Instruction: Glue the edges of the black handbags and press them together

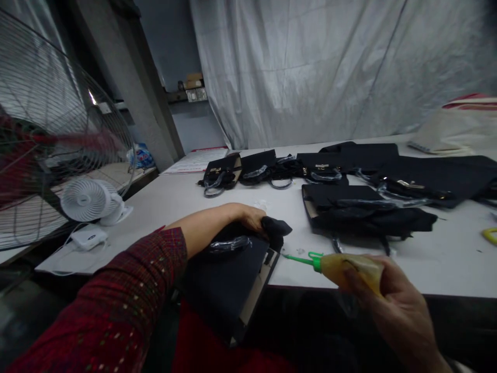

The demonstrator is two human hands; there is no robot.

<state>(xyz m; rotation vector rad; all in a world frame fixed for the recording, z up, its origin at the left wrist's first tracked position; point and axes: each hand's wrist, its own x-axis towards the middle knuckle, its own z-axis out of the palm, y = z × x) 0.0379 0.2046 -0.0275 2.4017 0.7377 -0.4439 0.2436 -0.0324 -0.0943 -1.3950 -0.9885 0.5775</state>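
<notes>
My left hand (252,217) reaches over a black handbag (229,274) and is closed on the dark fabric at its far end. The bag lies tilted at the table's front edge, its beige inner side strip facing right and its handle wrapped in clear plastic. In my right hand (396,300) is a soft glue bottle (349,269) with amber contents and a green nozzle. The nozzle points left, its tip close to the bag's open side edge; whether it touches I cannot tell. My left fingertips are partly hidden behind the fabric.
Several black bags (330,194) with plastic-wrapped handles lie across the back and right of the white table (171,202). A small white fan (87,199) stands at left beside a large caged fan (46,129). Something yellow (490,235) lies at the right edge.
</notes>
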